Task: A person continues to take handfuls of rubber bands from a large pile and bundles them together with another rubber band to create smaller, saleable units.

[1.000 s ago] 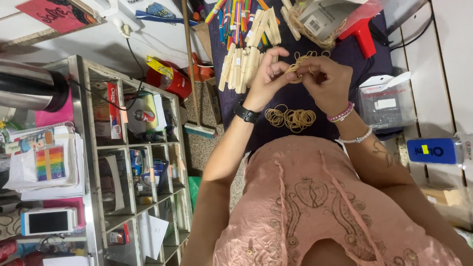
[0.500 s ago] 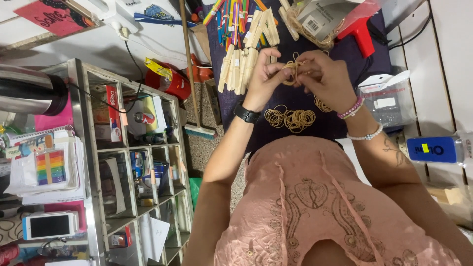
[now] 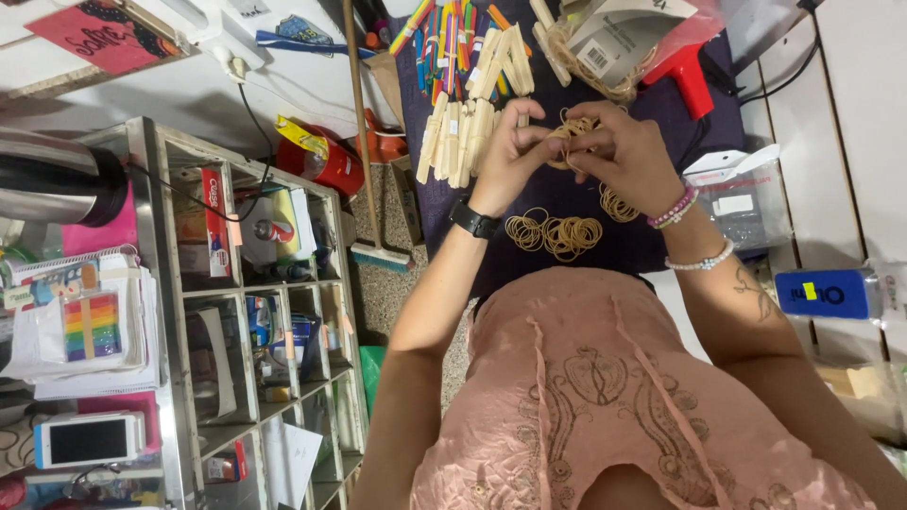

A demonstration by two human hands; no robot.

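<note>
Left hand [image 3: 510, 151] and right hand [image 3: 628, 156] pinch one rubber band [image 3: 567, 132] between them. Overstretched, it could snap or fly into the wooden sticks [image 3: 463, 137].

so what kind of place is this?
Likely a home craft corner: plain wooden craft sticks and tan rubber bands on a dark cloth, beside a cluttered metal-framed shelf unit.

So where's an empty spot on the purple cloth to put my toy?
Bare dark purple cloth shows between the loose tan rubber bands and the clear plastic box. It is crowded higher up, around the plain wooden sticks and both hands.
</note>
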